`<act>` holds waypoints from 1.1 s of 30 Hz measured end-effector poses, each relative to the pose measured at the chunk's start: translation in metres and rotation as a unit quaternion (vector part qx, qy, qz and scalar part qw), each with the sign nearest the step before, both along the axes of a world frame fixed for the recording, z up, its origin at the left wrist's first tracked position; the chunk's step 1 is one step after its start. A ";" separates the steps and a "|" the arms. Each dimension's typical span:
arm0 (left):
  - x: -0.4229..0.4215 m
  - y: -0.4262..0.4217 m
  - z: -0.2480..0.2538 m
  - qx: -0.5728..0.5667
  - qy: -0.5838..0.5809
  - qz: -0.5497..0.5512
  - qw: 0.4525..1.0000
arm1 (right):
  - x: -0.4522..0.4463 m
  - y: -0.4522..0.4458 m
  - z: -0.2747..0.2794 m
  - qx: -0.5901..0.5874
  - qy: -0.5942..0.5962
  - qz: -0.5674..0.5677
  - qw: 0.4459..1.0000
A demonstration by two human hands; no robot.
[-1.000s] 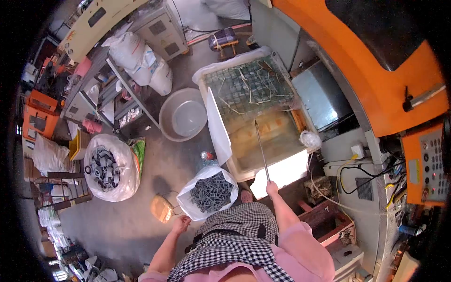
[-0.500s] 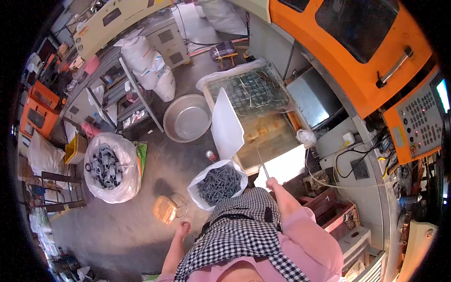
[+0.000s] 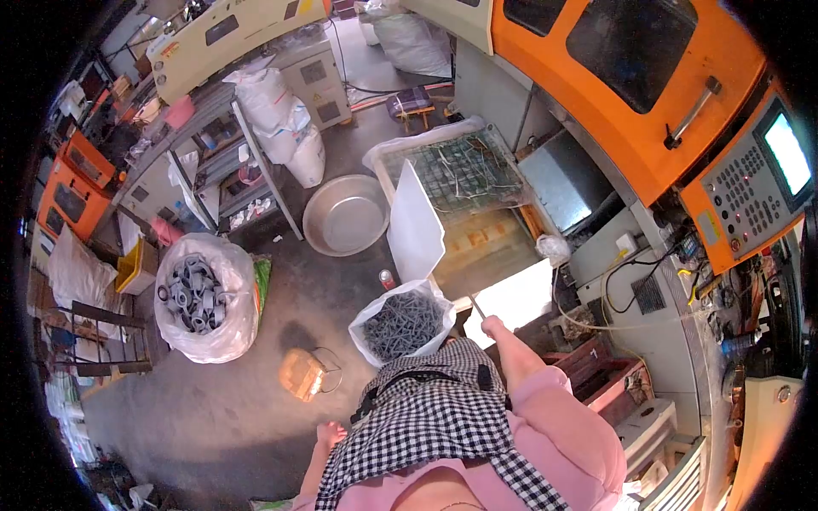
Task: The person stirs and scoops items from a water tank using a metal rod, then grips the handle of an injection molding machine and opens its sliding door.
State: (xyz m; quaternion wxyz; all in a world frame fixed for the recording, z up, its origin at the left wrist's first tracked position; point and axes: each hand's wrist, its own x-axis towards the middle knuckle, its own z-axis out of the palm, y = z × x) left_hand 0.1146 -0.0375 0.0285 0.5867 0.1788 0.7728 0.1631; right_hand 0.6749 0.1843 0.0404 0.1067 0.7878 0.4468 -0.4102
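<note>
My right hand [image 3: 492, 326] is closed around the end of a thin metal rod [image 3: 477, 307], which points away from me toward the water-filled tank [image 3: 460, 268]. Its full kind does not show. Down at my left side hangs my left hand [image 3: 331, 433], fingers loosely bent and a little apart, with nothing visible in it. Just in front of my checked apron [image 3: 426, 404] stands a white sack [image 3: 362, 339] full of thin grey plastic pieces [image 3: 400, 325]. A white sheet [image 3: 415, 228] leans upright at the tank's near left side, and a netted green mass [image 3: 473, 170] lies in the tank.
A wide metal basin [image 3: 345, 215] sits left of the tank. A small wooden stool [image 3: 302, 375] and a bag of grey ring-shaped parts [image 3: 196, 294] stand on the floor at left. On the right are an orange machine [image 3: 699, 77] and its control panel [image 3: 754, 192].
My right hand has drawn slightly back and up, and less of the rod shows. My left hand has dropped closer to my body. The view has shifted slightly.
</note>
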 end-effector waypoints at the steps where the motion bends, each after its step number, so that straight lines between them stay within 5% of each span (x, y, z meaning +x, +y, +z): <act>1: 0.010 0.010 0.004 -0.016 -0.032 0.054 0.998 | 0.002 -0.003 -0.005 0.018 0.028 -0.046 0.998; 2: 0.024 0.017 0.023 -0.018 -0.033 0.055 0.998 | 0.002 -0.006 -0.009 0.035 0.055 -0.092 0.994; 5: 0.066 0.047 0.099 0.191 0.054 -0.175 0.964 | 0.003 -0.015 0.011 0.010 0.058 -0.082 0.995; 6: 0.075 0.057 0.110 0.135 0.049 -0.130 0.981 | 0.005 -0.017 0.009 0.008 0.060 -0.082 0.995; 8: 0.078 0.061 0.106 0.075 0.047 -0.089 0.992 | 0.015 -0.022 0.004 0.087 0.043 -0.048 0.994; 11: 0.057 0.052 0.080 0.198 0.052 -0.253 0.946 | 0.036 -0.024 -0.022 0.051 0.007 0.018 0.999; 14: 0.060 0.059 0.076 0.073 0.045 -0.145 0.986 | 0.068 -0.019 -0.094 0.077 -0.053 0.013 0.995; 16: 0.056 0.056 0.072 -0.013 0.043 -0.067 0.997 | 0.093 -0.009 -0.133 -0.034 -0.017 0.272 0.962; 17: 0.022 0.048 0.035 -0.045 -0.152 0.081 0.984 | 0.094 -0.004 -0.126 0.007 -0.011 0.112 0.994; 19: 0.037 0.057 0.047 -0.055 -0.074 0.039 0.995 | 0.087 0.012 -0.058 0.050 0.013 -0.161 0.986; 23: 0.085 0.101 0.074 0.003 0.046 -0.116 0.992 | 0.105 0.022 -0.053 0.049 0.011 -0.145 0.988; 27: 0.147 0.152 0.104 0.018 0.035 -0.130 0.991 | 0.123 0.035 -0.070 0.054 0.046 -0.158 0.985; 33: 0.179 0.182 0.086 0.002 0.040 -0.212 0.977 | 0.148 0.072 -0.095 0.136 0.088 -0.148 0.976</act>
